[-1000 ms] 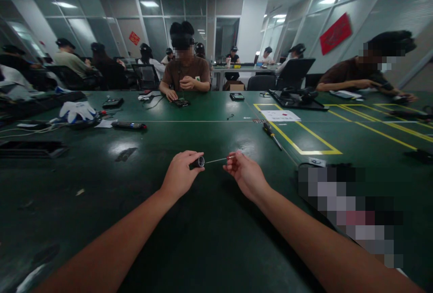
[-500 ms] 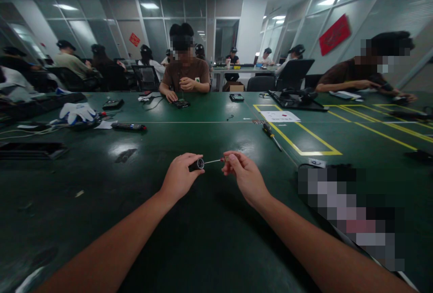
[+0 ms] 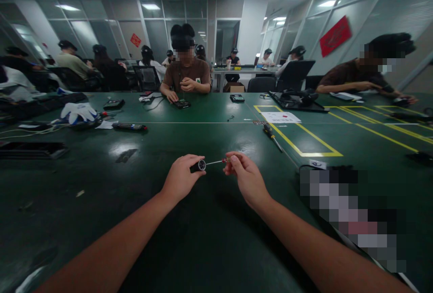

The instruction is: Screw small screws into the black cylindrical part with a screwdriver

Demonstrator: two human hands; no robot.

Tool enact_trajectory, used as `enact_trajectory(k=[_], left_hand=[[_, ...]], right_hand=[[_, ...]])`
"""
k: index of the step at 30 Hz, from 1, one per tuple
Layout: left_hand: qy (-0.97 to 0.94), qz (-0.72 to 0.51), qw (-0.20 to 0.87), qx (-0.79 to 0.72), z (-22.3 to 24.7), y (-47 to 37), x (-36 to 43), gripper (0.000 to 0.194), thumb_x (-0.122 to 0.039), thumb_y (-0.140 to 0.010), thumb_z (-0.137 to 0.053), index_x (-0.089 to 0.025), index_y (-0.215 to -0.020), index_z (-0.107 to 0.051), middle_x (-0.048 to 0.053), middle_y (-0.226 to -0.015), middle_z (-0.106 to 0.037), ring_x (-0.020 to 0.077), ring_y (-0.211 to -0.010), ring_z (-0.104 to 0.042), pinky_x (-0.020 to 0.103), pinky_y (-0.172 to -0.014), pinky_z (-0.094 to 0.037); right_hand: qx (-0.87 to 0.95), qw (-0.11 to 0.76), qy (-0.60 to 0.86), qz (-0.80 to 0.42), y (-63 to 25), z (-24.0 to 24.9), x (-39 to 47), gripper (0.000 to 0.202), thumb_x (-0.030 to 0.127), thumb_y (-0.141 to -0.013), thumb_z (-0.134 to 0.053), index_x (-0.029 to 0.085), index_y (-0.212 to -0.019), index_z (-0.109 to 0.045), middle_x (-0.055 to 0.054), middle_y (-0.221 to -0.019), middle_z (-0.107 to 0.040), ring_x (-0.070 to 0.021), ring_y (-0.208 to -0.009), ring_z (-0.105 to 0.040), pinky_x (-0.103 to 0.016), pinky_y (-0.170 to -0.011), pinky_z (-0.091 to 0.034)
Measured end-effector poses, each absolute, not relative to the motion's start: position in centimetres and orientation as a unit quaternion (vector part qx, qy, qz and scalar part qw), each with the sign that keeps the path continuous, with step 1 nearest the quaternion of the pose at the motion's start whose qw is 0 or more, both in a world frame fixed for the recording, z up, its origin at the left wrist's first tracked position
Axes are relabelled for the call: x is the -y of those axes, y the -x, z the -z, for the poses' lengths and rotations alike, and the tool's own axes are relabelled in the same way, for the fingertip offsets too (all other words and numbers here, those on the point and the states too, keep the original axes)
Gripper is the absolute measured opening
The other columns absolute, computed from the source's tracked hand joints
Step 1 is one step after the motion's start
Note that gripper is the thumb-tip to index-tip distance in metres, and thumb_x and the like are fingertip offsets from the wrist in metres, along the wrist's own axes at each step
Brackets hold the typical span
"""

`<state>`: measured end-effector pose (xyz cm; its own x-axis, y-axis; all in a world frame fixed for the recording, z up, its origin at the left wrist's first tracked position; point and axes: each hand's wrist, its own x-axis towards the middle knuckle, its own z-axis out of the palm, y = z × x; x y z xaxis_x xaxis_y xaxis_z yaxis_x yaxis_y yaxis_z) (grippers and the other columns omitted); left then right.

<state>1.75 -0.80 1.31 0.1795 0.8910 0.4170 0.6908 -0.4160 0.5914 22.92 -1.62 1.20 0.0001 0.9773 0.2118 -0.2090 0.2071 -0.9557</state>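
My left hand (image 3: 181,175) is closed around a short black cylinder (image 3: 197,166), whose round end with a pale rim faces right. Opposite it, my right hand (image 3: 246,175) pinches the handle of a small screwdriver (image 3: 224,160), which has a red collar and a thin metal shaft. The shaft points left and its tip reaches the cylinder's pale-rimmed end; whether it sits inside cannot be made out. Both hands are held above the green table (image 3: 203,239). Part of the screwdriver's handle is hidden by my right fingers.
A larger black and yellow screwdriver (image 3: 272,137) lies beyond my right hand, near yellow tape (image 3: 314,153) and a paper sheet (image 3: 282,117). Left lie an electric screwdriver-like tool (image 3: 130,127), white gloves (image 3: 78,113) and a black tray (image 3: 32,150). A co-worker (image 3: 186,74) sits opposite.
The view has shifted very slightly. Both hands keep their hold on the black cylinder and the screwdriver, with almost no visible movement.
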Motion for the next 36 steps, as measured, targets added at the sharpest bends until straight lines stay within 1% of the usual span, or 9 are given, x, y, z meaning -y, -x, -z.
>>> enact_trajectory(k=[10, 15, 20, 23, 28, 31, 33, 35, 36], left_hand=[[-0.755, -0.371, 0.149, -0.52, -0.8, -1.7, 0.7, 0.043, -0.013, -0.08, -0.081, -0.024, -0.121, -0.075, 0.006, -0.122, -0.075, 0.0262, -0.114, -0.069, 0.047, -0.105, -0.052], [-0.753, -0.362, 0.144, -0.53, -1.1, -1.7, 0.7, 0.042, -0.012, -0.079, -0.081, -0.021, -0.119, -0.075, 0.007, -0.121, -0.075, 0.0268, -0.114, -0.069, 0.046, -0.104, -0.053], [-0.753, -0.357, 0.143, -0.534, -1.2, -1.8, 0.8, 0.041, -0.01, -0.077, -0.082, -0.022, -0.116, -0.076, 0.006, -0.119, -0.076, 0.0272, -0.113, -0.07, 0.046, -0.103, -0.053], [-0.754, -0.355, 0.141, -0.535, -1.3, -1.9, 0.8, 0.04, -0.01, -0.076, -0.083, -0.023, -0.113, -0.076, 0.006, -0.117, -0.076, 0.0272, -0.111, -0.07, 0.046, -0.102, -0.053], [-0.757, -0.362, 0.114, -0.531, -1.3, -1.7, 0.8, 0.038, -0.012, -0.075, -0.084, -0.022, -0.111, -0.075, 0.006, -0.114, -0.076, 0.0265, -0.108, -0.071, 0.046, -0.099, -0.054], [-0.762, -0.376, 0.089, -0.52, -1.4, -1.7, 0.9, 0.035, -0.011, -0.076, -0.084, -0.021, -0.109, -0.075, 0.006, -0.113, -0.076, 0.026, -0.107, -0.07, 0.046, -0.1, -0.054], [-0.766, -0.394, 0.065, -0.504, -1.6, -1.7, 0.9, 0.034, -0.011, -0.078, -0.082, -0.02, -0.11, -0.075, 0.007, -0.114, -0.076, 0.0255, -0.109, -0.07, 0.045, -0.101, -0.053], [-0.768, -0.408, 0.042, -0.492, -1.7, -1.7, 0.9, 0.033, -0.012, -0.08, -0.081, -0.021, -0.112, -0.074, 0.006, -0.115, -0.075, 0.0251, -0.11, -0.069, 0.046, -0.103, -0.052], [-0.769, -0.41, 0.037, -0.489, -1.7, -1.6, 0.9, 0.034, -0.013, -0.081, -0.081, -0.021, -0.112, -0.074, 0.006, -0.115, -0.075, 0.0251, -0.11, -0.069, 0.046, -0.103, -0.052]], right_hand=[[0.523, 0.587, 0.392, -0.477, -23.1, -1.1, 1.7, 0.022, 0.042, -0.094, -0.065, 0.024, -0.105, -0.07, 0.002, -0.074, -0.066, -0.017, -0.068, -0.061, -0.032, -0.068, -0.048], [0.527, 0.562, 0.37, -0.519, -22.8, -1.8, 2.4, 0.024, 0.039, -0.086, -0.076, 0.025, -0.104, -0.072, 0.003, -0.076, -0.064, -0.014, -0.063, -0.057, -0.03, -0.064, -0.047], [0.504, 0.569, 0.373, -0.533, -22.3, -1.7, 2.5, 0.035, 0.055, -0.091, -0.067, 0.021, -0.09, -0.076, 0.002, -0.068, -0.058, -0.013, -0.059, -0.051, -0.032, -0.065, -0.051], [0.458, 0.59, 0.404, -0.529, -22.2, -1.3, 2.3, 0.028, 0.049, -0.089, -0.071, 0.022, -0.094, -0.076, 0.001, -0.07, -0.063, -0.0132, -0.06, -0.055, -0.031, -0.065, -0.051], [0.366, 0.608, 0.393, -0.585, -22.0, -1.1, 2.6, 0.021, 0.039, -0.084, -0.079, 0.02, -0.088, -0.071, -0.002, -0.083, -0.073, -0.0151, -0.073, -0.067, -0.031, -0.076, -0.057], [0.327, 0.605, 0.386, -0.615, -22.0, -1.1, 2.4, 0.018, 0.035, -0.09, -0.075, 0.017, -0.089, -0.073, -0.004, -0.085, -0.074, -0.0146, -0.075, -0.069, -0.029, -0.078, -0.059], [0.277, 0.59, 0.383, -0.655, -22.3, -1.2, 1.9, 0.019, 0.032, -0.098, -0.066, 0.017, -0.087, -0.072, -0.004, -0.079, -0.072, -0.0145, -0.069, -0.069, -0.031, -0.078, -0.061], [0.221, 0.531, 0.377, -0.726, -22.7, -1.3, 1.2, 0.031, 0.03, -0.104, -0.055, 0.017, -0.079, -0.069, -0.003, -0.066, -0.067, -0.0147, -0.059, -0.066, -0.038, -0.082, -0.063], [0.207, 0.536, 0.364, -0.733, -23.0, -1.4, 0.8, 0.035, 0.029, -0.106, -0.051, 0.017, -0.078, -0.068, -0.001, -0.061, -0.064, -0.0135, -0.053, -0.062, -0.038, -0.084, -0.063]])
